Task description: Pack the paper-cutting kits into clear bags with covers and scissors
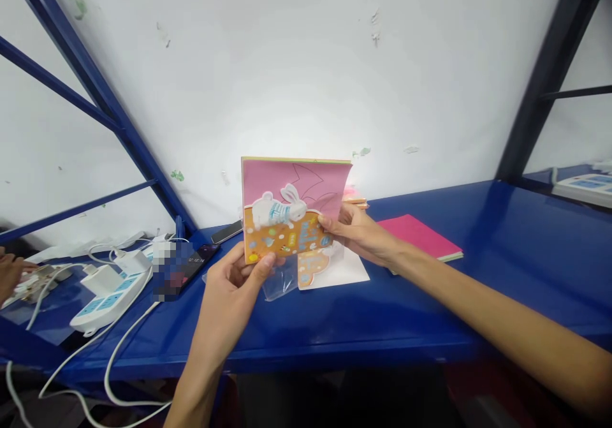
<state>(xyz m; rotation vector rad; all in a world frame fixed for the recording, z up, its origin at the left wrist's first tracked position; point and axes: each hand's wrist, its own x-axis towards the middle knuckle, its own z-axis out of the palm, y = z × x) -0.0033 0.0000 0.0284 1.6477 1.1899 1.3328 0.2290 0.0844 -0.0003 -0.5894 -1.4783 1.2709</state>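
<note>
I hold a pack of coloured paper (294, 189) upright above the blue shelf (430, 300). Its front sheet is pink, with an orange card showing a white rabbit across the lower half. My left hand (239, 284) pinches the pack's lower left corner, thumb on the front. My right hand (356, 233) grips the right edge, fingers closed on it. A clear plastic wrapper (282, 281) hangs below the pack. Under it, flat on the shelf, lie a white sheet (347, 272) and a second orange card (313, 267).
A pink pad (423, 236) lies on the shelf to the right. At left sit a white power strip (112, 294) with plugs and cables, a dark phone (191, 268) and another phone (227, 231). Another person's hand (9, 275) shows at the far left edge. Blue rack struts cross the white wall.
</note>
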